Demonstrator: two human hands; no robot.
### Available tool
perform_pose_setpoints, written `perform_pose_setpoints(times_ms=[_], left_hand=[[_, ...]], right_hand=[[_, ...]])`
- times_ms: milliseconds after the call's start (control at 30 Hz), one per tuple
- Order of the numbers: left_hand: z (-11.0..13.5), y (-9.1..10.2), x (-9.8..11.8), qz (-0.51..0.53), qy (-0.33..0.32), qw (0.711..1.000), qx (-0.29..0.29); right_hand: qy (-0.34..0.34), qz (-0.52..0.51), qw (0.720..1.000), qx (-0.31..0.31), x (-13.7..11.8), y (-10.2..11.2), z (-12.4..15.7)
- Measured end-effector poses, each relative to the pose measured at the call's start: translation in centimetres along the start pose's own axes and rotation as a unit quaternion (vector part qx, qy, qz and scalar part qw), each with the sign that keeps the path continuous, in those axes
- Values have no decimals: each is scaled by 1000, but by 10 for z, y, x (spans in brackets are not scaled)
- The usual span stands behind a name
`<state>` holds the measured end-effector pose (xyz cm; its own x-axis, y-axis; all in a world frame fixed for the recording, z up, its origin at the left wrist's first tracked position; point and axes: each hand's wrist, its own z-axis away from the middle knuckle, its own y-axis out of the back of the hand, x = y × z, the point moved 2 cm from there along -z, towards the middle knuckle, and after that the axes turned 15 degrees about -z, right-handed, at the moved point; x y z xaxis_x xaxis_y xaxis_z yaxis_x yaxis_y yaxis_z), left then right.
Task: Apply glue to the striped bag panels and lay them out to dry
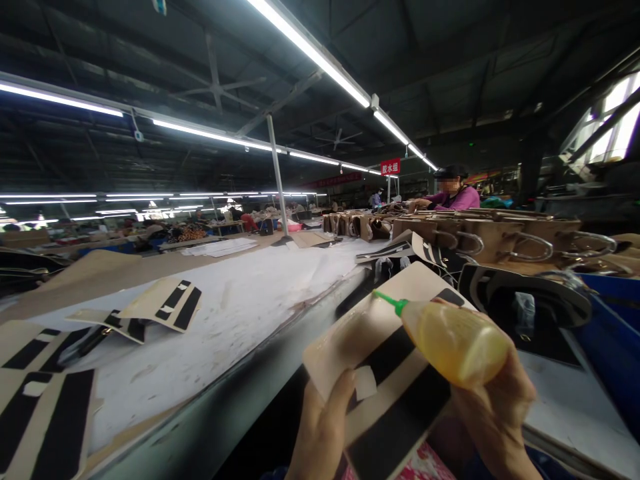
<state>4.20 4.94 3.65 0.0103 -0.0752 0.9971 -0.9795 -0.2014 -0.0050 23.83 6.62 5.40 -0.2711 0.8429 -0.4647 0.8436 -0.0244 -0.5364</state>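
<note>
My right hand [500, 400] is wrapped round a squeeze bottle [453, 340] of yellowish liquid, tilted so its green nozzle points left. The nozzle tip is at the upper part of a beige panel [345, 333] with black strips, where a shiny wet line shows near the edge; whether the tip touches cannot be told. With the thumb on top, my left hand [325, 427] grips that panel at its lower left side. A small white tab [365, 383] sits on the panel beside my left thumb.
More beige panels with black strips [163, 303] lie on the white-covered table [240, 300] at left. Brown bags with handles [525, 240] stand in a row at right, near a blue bin [613, 320]. A person in purple [457, 197] is behind them.
</note>
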Motion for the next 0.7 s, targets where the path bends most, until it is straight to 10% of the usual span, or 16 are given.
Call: perform_pose_setpoints(times_ms=[200, 500, 700], left_hand=[[0, 16, -18, -34, 68, 995, 63], [-2, 22, -10, -14, -4, 999, 43], [2, 40, -13, -21, 21, 996, 80]], right_hand=[[-25, -41, 999, -8, -5, -4, 3], [-71, -103, 992, 3, 14, -1, 15], [27, 14, 999, 11, 10, 10, -1]])
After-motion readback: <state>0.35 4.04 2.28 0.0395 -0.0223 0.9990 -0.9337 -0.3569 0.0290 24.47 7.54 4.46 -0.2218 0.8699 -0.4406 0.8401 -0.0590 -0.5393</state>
